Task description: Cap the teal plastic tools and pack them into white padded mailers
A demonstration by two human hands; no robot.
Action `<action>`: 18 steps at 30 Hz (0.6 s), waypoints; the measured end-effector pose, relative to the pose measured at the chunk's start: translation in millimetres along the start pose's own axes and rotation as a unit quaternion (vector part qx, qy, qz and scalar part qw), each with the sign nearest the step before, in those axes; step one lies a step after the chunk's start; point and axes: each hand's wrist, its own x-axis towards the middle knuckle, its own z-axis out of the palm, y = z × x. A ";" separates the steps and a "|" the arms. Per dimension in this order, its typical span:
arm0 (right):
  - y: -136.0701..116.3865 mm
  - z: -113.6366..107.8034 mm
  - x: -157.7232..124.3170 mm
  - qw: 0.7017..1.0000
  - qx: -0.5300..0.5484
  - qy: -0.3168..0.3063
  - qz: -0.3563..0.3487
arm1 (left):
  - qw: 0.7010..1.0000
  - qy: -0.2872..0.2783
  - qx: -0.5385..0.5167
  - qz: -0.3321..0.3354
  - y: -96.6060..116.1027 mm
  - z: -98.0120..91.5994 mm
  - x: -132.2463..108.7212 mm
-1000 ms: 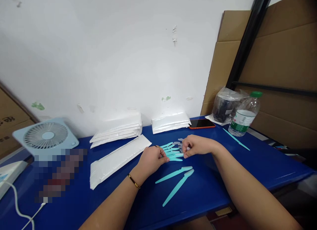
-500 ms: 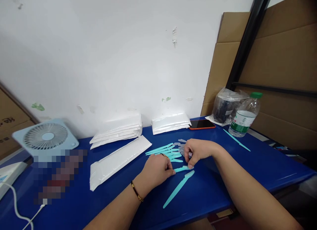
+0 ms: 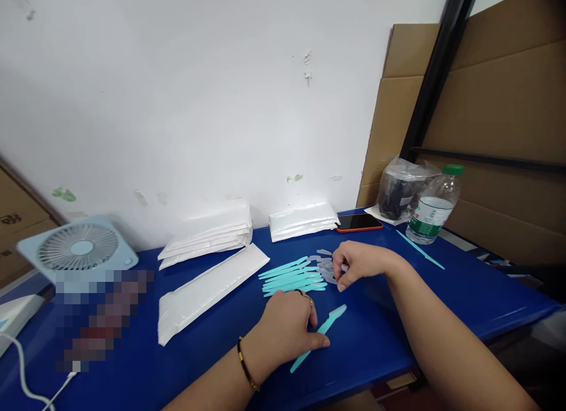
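Observation:
My left hand (image 3: 294,328) is open above a teal eyebrow razor (image 3: 328,324), its thumb and fingertips spread across the handle. A clear cap covers the tip of that razor. Just beyond the hand, several teal razors (image 3: 292,275) lie side by side in a row. My right hand (image 3: 354,263) hovers by a small heap of clear plastic caps (image 3: 325,263) at the right end of the row. Its fingers are curled in with the thumb beside them, and whatever is between them is hidden.
White padded packets (image 3: 212,237) lean by the wall, with one packet (image 3: 212,293) lying nearer. A phone (image 3: 359,223), a water bottle (image 3: 431,213) and a bagged dark cup (image 3: 395,193) stand behind. Another teal razor (image 3: 420,249) lies right. A fan (image 3: 84,252) is left.
The razor that both hands were holding has left them, and a razor now shows at the row's near end. My left hand moved nearer to the front razor; my right hand drew back towards the caps.

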 end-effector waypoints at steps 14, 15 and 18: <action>-6.1 9.7 6.2 0.996 0.002 -0.047 -0.073 | 0.996 0.023 -0.073 -0.056 -23.1 0.1 7.2; -6.1 9.9 6.0 0.995 0.007 -0.053 -0.079 | 0.995 0.018 -0.077 -0.057 -23.3 0.0 7.2; 0.0 7.3 2.0 0.996 0.013 -0.066 -0.050 | 0.996 0.005 -0.071 -0.058 -24.8 -1.4 6.4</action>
